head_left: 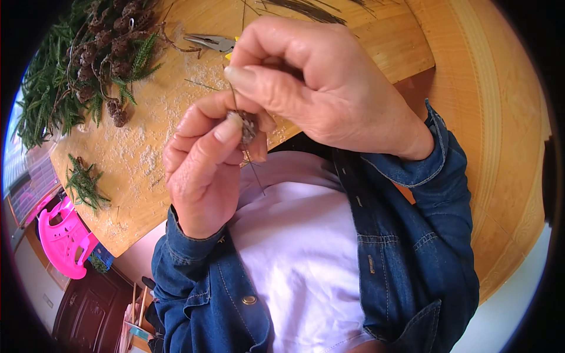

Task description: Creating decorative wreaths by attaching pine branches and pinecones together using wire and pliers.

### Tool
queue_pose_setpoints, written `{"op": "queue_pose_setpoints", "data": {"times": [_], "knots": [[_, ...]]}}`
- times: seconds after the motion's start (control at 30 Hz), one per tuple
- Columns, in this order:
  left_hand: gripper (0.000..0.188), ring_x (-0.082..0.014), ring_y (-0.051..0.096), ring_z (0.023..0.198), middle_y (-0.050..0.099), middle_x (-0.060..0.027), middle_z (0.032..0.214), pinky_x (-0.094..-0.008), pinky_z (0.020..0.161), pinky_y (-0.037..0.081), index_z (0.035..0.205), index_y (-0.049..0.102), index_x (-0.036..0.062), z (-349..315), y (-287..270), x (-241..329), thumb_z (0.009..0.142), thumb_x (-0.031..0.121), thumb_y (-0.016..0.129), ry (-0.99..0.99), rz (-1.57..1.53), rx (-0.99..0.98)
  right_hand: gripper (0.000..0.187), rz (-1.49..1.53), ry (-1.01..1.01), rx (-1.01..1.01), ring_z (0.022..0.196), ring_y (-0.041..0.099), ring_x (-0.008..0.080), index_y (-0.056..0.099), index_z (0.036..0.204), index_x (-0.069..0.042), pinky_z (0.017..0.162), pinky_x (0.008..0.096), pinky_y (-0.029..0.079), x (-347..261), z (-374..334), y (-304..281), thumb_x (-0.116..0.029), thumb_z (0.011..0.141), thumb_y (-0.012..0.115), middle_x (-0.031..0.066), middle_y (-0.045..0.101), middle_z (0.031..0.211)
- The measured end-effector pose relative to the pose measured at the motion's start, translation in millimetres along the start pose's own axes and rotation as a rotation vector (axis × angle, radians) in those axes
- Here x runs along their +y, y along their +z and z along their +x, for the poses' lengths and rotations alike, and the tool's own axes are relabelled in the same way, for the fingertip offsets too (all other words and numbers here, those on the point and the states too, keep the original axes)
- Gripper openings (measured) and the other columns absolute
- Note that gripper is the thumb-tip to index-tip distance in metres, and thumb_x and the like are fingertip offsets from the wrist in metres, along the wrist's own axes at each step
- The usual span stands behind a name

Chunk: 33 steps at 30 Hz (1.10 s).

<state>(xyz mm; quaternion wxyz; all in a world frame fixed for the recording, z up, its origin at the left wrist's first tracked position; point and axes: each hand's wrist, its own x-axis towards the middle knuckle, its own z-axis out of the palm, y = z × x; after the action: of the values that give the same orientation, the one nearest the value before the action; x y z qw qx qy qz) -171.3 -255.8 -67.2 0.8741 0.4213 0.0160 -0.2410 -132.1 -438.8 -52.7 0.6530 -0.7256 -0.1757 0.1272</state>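
Observation:
My left hand (197, 162) has its thumb and fingers closed round a small brownish-grey pine cone (249, 130), just above my lap. A thin dark wire (255, 174) is at the cone, with one end sticking out below it and the other rising above. Directly over the cone, my right hand (321, 88) pinches the upper part of that wire between thumb and forefinger. How the wire runs round the cone is hidden by my fingers. Beyond my hands lies a pair of pliers (210, 42) with a bit of yellow handle showing, partly covered by the right hand.
Green artificial pine branches (44, 100) and wired brown cones (88, 67) are heaped at the far left of the wooden table (126, 215). Pale crumbs litter the tabletop. Nearer lies a loose green sprig (84, 183). Dark wires (303, 8) lie at the back. A pink plastic chair (66, 238) stands left.

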Motion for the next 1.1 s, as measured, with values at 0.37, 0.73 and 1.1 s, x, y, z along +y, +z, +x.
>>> {"op": "queue_pose_setpoints", "data": {"times": [0.37,0.73,1.1], "knots": [[0.025,-0.0166,0.058,0.082,0.061,-0.0144,0.097,-0.0267,0.078,0.046,0.113,0.053,-0.0028,6,9,-2,0.094,0.011,0.046,0.056,-0.059,0.145,0.032,-0.547,-0.888,0.035,0.054,0.054,0.0185,0.061,0.098,0.000,0.044,0.0266,0.041,21,-23,15,-0.003,0.067,0.069,0.0074,0.058,0.077],[0.025,-0.0173,0.058,0.081,0.061,-0.0158,0.098,-0.0267,0.078,0.046,0.113,0.053,-0.0033,5,2,-3,0.094,0.012,0.046,0.078,-0.095,0.059,0.032,-0.460,-0.896,0.155,0.055,0.057,0.0183,0.060,0.099,0.001,0.043,0.0271,0.043,34,-30,16,0.001,0.070,0.073,0.0106,0.061,0.077],[0.026,-0.0164,0.057,0.079,0.061,-0.0137,0.096,-0.0262,0.075,0.046,0.112,0.053,-0.0046,6,-4,-5,0.094,0.013,0.048,0.090,0.037,-0.020,0.014,-0.263,-0.605,0.276,0.058,0.058,0.0169,0.061,0.091,0.002,0.051,0.0258,0.045,17,-38,17,0.004,0.080,0.070,0.0094,0.060,0.071]]}}
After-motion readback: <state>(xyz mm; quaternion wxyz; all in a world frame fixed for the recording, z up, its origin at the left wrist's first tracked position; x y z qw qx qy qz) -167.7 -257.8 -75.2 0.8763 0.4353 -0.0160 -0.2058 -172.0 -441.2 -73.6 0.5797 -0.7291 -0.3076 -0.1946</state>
